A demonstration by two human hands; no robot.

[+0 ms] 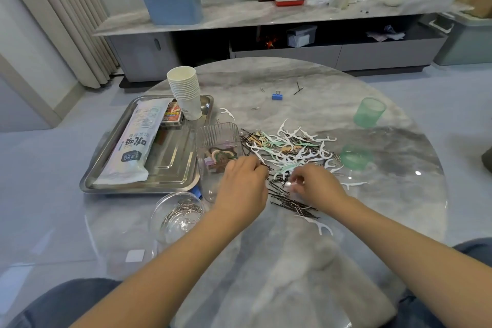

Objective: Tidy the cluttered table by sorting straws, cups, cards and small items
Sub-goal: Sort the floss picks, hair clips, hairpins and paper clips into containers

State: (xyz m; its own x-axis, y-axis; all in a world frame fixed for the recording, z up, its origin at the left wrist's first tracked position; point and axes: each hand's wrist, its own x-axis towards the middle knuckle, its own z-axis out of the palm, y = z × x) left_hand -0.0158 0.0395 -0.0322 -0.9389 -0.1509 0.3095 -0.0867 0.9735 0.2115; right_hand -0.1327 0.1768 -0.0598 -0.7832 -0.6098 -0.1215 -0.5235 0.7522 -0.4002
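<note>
Both hands work over the round marble counter (306, 82), close together at the near edge of a heap of small items. The left hand (243, 184) lies knuckles up with its fingers curled down into the black hairpins (286, 198); whether it actually grips any of them cannot be told. The right hand (316, 185), just beside it, pinches a small shiny clip (288, 183) between thumb and fingertips, directly above the hairpins.

Beyond both hands spreads the pile of white and green floss picks (292, 149), mixed with more pins. Just past the left hand's fingers stands a clear ribbed container (218, 141) holding a few coloured pieces. Further out on that side a steel tray (173, 165) carries a long straw packet (133, 146), a card box (172, 114) and a stack of paper cups (185, 90). Near the left forearm sits a clear bowl (175, 218) of paper clips. Beyond the right hand are two green plastic cups (369, 112), one upright and well apart, one nearer by the pile. A blue binder clip (277, 96) lies far ahead.
</note>
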